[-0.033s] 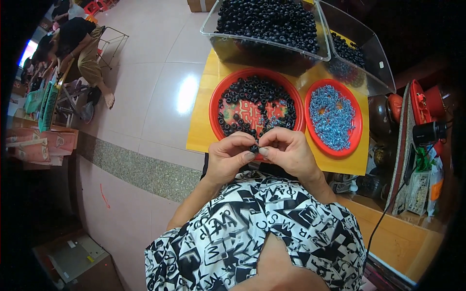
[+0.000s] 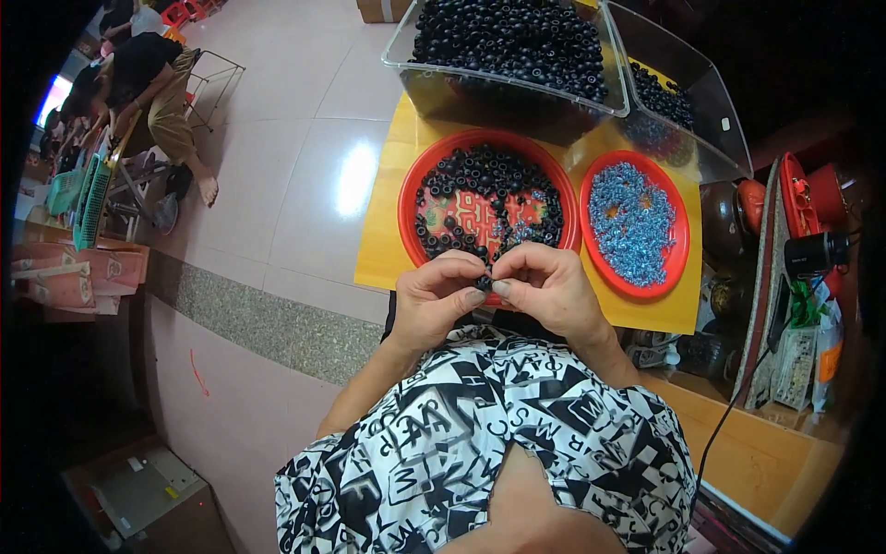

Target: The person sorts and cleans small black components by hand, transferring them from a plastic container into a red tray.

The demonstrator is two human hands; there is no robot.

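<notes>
Between my two hands, just over the near rim of a round red tray (image 2: 406, 198), is a small round black plastic piece (image 2: 484, 283). My left hand (image 2: 430, 303) pinches it between thumb and forefinger. The thumb and forefinger of my right hand (image 2: 556, 294) are pressed together against its other side. Whatever tiny thing they may hold is hidden. Many hollow black pieces (image 2: 484, 164) like it lie in the round tray, with a few shiny bits among them. To the right, an oval red tray (image 2: 684, 242) holds a heap of small silvery-blue metal pieces (image 2: 628, 208), perhaps screws.
Behind the trays stands a clear plastic bin (image 2: 498, 111) heaped with black pieces, beside a second clear bin (image 2: 724, 102) holding fewer. Yellow sheet (image 2: 378, 249) lies under the trays. A cluttered shelf (image 2: 752, 305) with a cable is at right. Another person (image 2: 152, 83) bends over a table at far left.
</notes>
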